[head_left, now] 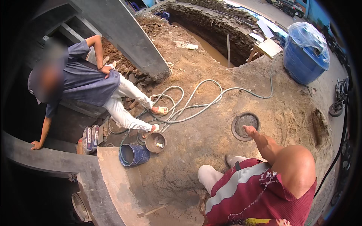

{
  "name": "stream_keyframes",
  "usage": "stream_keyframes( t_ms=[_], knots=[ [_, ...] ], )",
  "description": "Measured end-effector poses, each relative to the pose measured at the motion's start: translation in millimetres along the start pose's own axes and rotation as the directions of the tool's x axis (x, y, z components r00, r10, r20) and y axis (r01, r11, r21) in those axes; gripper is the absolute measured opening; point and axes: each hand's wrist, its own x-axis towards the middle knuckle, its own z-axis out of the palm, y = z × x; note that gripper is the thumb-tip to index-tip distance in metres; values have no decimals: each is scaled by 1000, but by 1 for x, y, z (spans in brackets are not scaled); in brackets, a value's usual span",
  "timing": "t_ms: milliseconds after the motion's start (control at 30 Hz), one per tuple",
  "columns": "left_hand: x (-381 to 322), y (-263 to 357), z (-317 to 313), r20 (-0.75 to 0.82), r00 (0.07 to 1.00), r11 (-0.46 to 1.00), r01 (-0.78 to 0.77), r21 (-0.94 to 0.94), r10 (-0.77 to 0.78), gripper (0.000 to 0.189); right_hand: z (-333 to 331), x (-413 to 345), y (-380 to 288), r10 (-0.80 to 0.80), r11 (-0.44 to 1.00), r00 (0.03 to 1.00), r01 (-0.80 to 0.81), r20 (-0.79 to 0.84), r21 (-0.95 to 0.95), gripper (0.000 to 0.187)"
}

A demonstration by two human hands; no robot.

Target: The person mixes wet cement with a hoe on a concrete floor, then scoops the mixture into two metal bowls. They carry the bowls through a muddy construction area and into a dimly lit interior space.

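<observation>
My right hand (249,131) reaches out over a round rubber bucket (235,133), overlapping its lower right rim. At least one finger points across the grey, wet-looking mix (246,122) inside. Whether the fingers grip the bucket is too small to tell. My left hand is out of view. Beside my leg the ground is damp and muddy. A wooden-handled tool (152,211) lies there. Farther left, a blue bucket (134,154) with a hose end in it stands touching a brown bucket (154,139) that holds a small light-coloured container.
A person (90,76) leans one hand on a low concrete wall (51,155). A green hose (198,106) loops over the dirt. Beyond lies a trench (210,46) with muddy water; another person (164,15) is near its far end. A blue tank (304,56) stands right; a concrete column (127,34) slants left.
</observation>
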Motion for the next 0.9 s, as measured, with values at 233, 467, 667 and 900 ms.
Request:
stream_keyframes(
  t_ms=[233,467,667,900],
  knots=[
    [0,57,141,139,987,897,-135,421,83,77,-50,-122,56,709,538,657,-739,258,405,44],
    [19,126,295,355,935,850,-188,493,1,78,11,-235,117,839,48,404,-722,364,690,41],
    [5,176,433,404,913,742,-226,631,-66,77,81,-321,103,809,-304,340,-456,480,836,34],
    [-25,205,537,369,924,617,-232,752,-103,79,86,-318,6,779,-595,183,-89,600,799,37]
  ],
)
